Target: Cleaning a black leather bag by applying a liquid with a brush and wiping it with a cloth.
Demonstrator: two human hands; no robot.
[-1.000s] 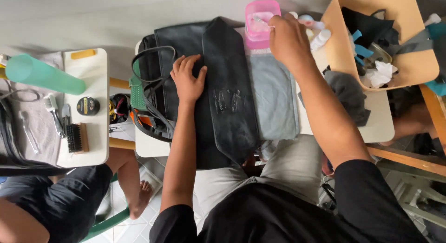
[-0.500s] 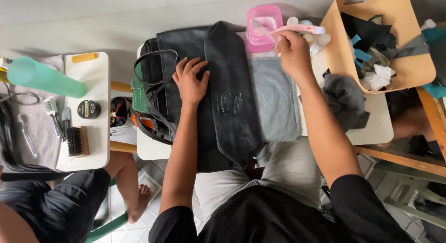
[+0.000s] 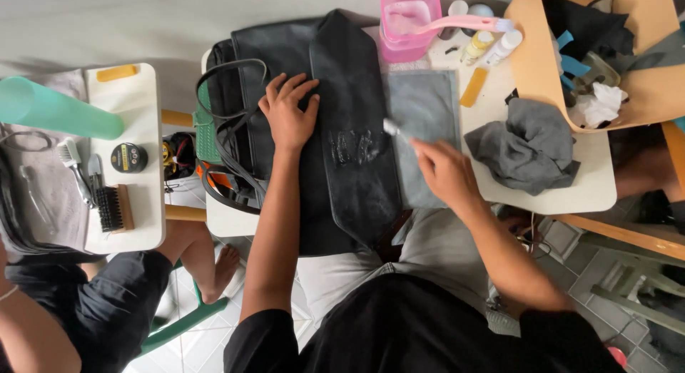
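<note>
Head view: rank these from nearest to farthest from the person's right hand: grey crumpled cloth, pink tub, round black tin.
From the right hand:
1. Grey crumpled cloth, just beside it on the table.
2. Pink tub, up at the table's far edge.
3. Round black tin, far across on the other small table.

A black bag (image 3: 335, 130) fills the counter (image 3: 585, 180) centre; a pink tub (image 3: 408, 23), small bottles (image 3: 491, 46) and a crumpled grey cloth (image 3: 526, 145) crowd the right, leaving bare strip at its near edge.
</note>
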